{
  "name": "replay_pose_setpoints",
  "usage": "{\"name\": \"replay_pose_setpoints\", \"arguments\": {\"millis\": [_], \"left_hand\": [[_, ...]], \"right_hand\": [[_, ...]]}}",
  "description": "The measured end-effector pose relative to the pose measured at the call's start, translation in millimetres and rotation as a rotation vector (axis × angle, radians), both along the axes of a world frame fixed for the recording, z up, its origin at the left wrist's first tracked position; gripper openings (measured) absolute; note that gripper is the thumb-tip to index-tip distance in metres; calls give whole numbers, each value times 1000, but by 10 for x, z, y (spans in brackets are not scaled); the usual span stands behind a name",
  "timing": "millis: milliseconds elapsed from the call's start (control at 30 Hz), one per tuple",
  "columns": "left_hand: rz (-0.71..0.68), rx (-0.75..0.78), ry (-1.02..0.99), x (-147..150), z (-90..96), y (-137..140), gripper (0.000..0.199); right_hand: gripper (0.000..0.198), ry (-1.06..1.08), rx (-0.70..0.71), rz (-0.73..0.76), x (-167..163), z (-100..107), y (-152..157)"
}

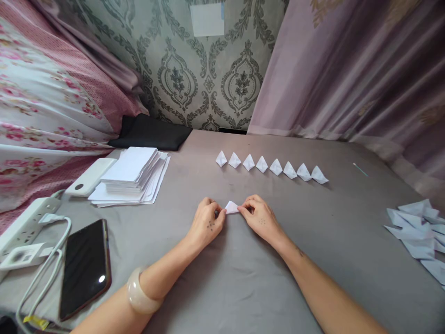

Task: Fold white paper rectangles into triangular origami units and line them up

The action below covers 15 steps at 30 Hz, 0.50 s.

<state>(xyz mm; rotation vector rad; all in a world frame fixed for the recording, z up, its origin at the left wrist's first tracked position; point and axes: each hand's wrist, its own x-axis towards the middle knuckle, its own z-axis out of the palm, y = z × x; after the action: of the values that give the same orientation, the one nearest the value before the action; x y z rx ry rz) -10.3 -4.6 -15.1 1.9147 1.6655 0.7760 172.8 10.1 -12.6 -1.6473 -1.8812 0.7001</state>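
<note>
Folded paper [231,208] is sitting in the middle of the table [222,287]. The left hand [207,220] is pinching its left corner, the right hand [262,218] is pinching its right. Eight paper shapes [262,164] are standing in a far row; a paper stack [130,167] is lying left, a phone [85,266] near left.

The folded paper piece [232,208] looks matt; beyond it, matt paper origami figures [262,164]; left of it, a smooth, glossy smartphone [83,266]; beneath it, matt cloth [225,283].
</note>
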Motion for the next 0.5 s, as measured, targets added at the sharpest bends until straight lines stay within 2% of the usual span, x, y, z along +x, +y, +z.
{"name": "replay_pose_setpoints", "arguments": {"millis": [500], "left_hand": [[-5, -50, -37, 9, -3, 22, 15]], "right_hand": [[21, -21, -94, -77, -41, 53, 35]]}}
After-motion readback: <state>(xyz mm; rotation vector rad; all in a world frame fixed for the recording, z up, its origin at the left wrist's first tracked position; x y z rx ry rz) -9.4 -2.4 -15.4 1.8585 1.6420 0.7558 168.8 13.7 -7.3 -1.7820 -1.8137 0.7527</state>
